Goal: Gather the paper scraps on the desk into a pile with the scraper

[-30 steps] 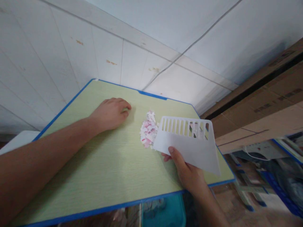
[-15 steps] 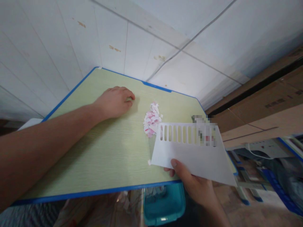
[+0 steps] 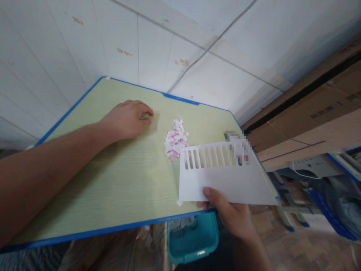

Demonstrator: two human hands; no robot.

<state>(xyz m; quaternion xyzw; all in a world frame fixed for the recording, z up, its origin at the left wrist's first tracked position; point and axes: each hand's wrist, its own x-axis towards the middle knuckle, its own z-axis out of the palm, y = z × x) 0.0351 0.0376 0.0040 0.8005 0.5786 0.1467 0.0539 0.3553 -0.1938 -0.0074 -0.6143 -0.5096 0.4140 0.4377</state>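
My right hand (image 3: 231, 216) grips the near edge of a white slotted sheet (image 3: 222, 184), thumb on top and fingertips underneath. A row of long cut-out slots runs along the sheet's far side. At its far left corner lies a small heap of torn paper scraps (image 3: 176, 139), white and pink. To the left of the heap, my left hand (image 3: 124, 118) rests on the pale green tabletop (image 3: 121, 180). Its fingers are loosely bent, with a gap between thumb and forefinger and nothing visible in them. A small white scrap (image 3: 179, 203) sits by the sheet's near left corner.
The table has a blue rim and stands against a white panelled wall (image 3: 158, 49) with a cable. A pixelated item (image 3: 235, 139) lies at the table's right side. Below the front edge is a teal bin (image 3: 194, 241). Cardboard boxes (image 3: 316, 109) are stacked at the right.
The view has shifted slightly, so the table sits a little further left. The sheet in my right hand has turned slightly, its right end higher. My left hand keeps its place on the table.
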